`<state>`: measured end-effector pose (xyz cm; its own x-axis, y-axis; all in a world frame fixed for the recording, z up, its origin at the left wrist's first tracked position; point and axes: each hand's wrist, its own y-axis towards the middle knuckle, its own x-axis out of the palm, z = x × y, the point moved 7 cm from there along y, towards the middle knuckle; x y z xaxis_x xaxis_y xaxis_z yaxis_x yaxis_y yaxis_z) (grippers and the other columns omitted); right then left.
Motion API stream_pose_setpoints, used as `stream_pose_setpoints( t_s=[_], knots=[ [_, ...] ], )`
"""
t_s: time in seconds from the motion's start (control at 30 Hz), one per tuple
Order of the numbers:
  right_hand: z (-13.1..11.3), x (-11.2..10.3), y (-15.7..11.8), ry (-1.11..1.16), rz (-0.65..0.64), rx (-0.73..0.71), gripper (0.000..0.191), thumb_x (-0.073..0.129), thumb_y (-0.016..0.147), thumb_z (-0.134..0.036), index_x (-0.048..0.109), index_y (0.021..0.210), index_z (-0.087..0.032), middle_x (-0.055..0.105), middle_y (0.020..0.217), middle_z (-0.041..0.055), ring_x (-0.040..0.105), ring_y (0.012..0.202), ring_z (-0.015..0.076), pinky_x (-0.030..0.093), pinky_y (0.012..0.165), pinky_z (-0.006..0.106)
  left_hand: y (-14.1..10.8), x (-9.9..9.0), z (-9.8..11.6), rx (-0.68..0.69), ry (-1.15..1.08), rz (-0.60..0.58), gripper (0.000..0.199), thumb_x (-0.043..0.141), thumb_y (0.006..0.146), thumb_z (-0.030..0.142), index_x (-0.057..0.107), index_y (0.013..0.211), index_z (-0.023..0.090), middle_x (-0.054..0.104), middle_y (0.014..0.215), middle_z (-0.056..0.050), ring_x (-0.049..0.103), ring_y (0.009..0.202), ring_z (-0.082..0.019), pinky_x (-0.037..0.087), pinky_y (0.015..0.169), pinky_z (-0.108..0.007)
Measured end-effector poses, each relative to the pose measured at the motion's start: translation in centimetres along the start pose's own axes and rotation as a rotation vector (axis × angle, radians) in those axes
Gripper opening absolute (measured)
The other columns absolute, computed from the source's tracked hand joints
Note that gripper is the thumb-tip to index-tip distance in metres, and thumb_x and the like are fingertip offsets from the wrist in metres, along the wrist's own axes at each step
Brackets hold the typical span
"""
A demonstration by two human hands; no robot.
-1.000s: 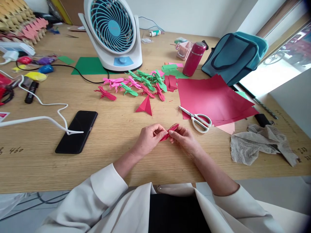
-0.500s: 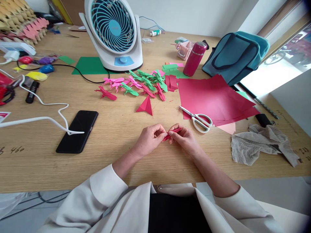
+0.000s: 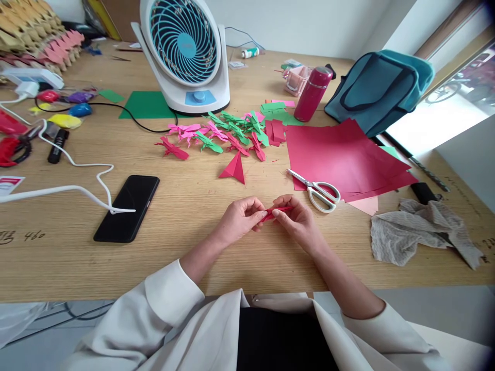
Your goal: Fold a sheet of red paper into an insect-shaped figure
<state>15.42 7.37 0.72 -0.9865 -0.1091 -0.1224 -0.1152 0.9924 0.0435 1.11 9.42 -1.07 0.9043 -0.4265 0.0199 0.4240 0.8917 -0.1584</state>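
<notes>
Our left hand point(image 3: 240, 220) and right hand point(image 3: 297, 221) pinch slim folded paper point(image 3: 269, 214); the wooden table point(image 3: 266, 268) leaves room toward its near edge.

A slim folded red paper strip point(image 3: 269, 214) sits between the left hand point(image 3: 242, 219) and right hand point(image 3: 297, 222). Just beyond the hands lies a folded red paper triangle point(image 3: 234, 169), with small green, pink and red paper figures point(image 3: 236, 132) behind it. Ahead of the right hand, white-handled metal scissors point(image 3: 310, 184) partly overlap flat red paper sheets point(image 3: 346, 154).
</notes>
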Motion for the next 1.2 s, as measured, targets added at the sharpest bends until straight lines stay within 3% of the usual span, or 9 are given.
stream_pose_setpoints(
  t_s=[0.07,0.13,0.23,0.33,0.53,0.77,0.97,1.2],
  knots=[
    [-2.0,-0.8,-0.6,-0.309,0.069,-0.230,0.025,0.066,0.088,-0.036,0.058,0.108,-0.023,0.063,0.108,0.0082,0.063,0.096,0.0224,0.052,0.082,0.039,0.0,-0.1,-0.1,-0.013,-0.026,-0.005,0.023,0.068,0.079,0.035,0.059,0.080,0.014,0.059,0.064,0.002,0.056,0.055,-0.008,0.053,0.050,-0.020],
    [-3.7,-0.8,-1.5,-0.646,0.115,-0.457,0.024,0.066,0.088,-0.031,0.060,0.110,-0.023,0.061,0.112,0.0101,0.058,0.104,0.0260,0.047,0.089,0.044,0.0,-0.2,-0.2,-0.021,-0.041,-0.006,0.023,0.068,0.079,0.035,0.060,0.080,0.014,0.058,0.065,0.002,0.055,0.055,-0.008,0.053,0.048,-0.019],
    [-4.2,0.5,-2.4,-0.982,0.043,-0.639,0.019,0.063,0.091,-0.027,0.062,0.109,-0.022,0.062,0.105,0.0097,0.057,0.093,0.0244,0.043,0.084,0.042,0.0,-0.2,-0.2,-0.024,-0.004,-0.015,0.022,0.068,0.079,0.034,0.061,0.078,0.014,0.058,0.064,0.001,0.054,0.054,-0.008,0.050,0.044,-0.017],
    [-3.6,1.7,-2.8,-1.103,-0.079,-0.712,0.011,0.057,0.095,-0.024,0.063,0.103,-0.020,0.063,0.096,0.0083,0.054,0.083,0.0200,0.040,0.075,0.036,-0.1,-0.1,-0.2,-0.028,0.090,-0.029,0.018,0.067,0.079,0.032,0.061,0.076,0.014,0.058,0.063,0.002,0.053,0.053,-0.008,0.046,0.041,-0.016],
    [-2.8,2.9,-3.5,-1.192,-0.195,-0.806,0.013,0.051,0.096,-0.014,0.063,0.100,-0.017,0.064,0.093,0.0080,0.051,0.076,0.0178,0.038,0.071,0.033,-0.4,0.0,-0.1,-0.052,0.301,-0.044,0.008,0.060,0.079,0.024,0.062,0.076,0.017,0.060,0.064,0.003,0.052,0.051,-0.009,0.043,0.041,-0.018],
    [-2.9,3.1,-4.0,-1.181,-0.235,-0.808,0.018,0.048,0.096,-0.011,0.064,0.091,-0.017,0.062,0.087,0.0074,0.050,0.075,0.0181,0.036,0.068,0.034,-0.9,0.2,1.9,0.190,0.686,0.018,0.007,0.061,0.078,0.014,0.065,0.075,0.019,0.066,0.074,0.000,0.057,0.065,-0.013,0.042,0.060,-0.025],
    [-1.8,3.5,-3.7,-1.188,-0.297,-0.714,0.021,0.047,0.098,-0.015,0.063,0.085,-0.017,0.060,0.087,0.0080,0.047,0.075,0.0189,0.039,0.069,0.034,-1.5,0.8,1.9,0.257,0.823,0.017,0.014,0.057,0.083,0.007,0.063,0.083,0.020,0.065,0.084,-0.001,0.060,0.074,-0.015,0.045,0.068,-0.027],
    [-1.4,3.4,-3.5,-1.097,-0.299,-0.634,0.021,0.045,0.099,-0.015,0.061,0.085,-0.017,0.058,0.090,0.0080,0.048,0.079,0.0188,0.044,0.072,0.033,-4.8,1.0,2.1,0.490,0.916,-0.019,0.021,0.045,0.095,0.010,0.064,0.096,0.018,0.064,0.096,-0.005,0.058,0.094,-0.018,0.049,0.087,-0.031]
  ],
)
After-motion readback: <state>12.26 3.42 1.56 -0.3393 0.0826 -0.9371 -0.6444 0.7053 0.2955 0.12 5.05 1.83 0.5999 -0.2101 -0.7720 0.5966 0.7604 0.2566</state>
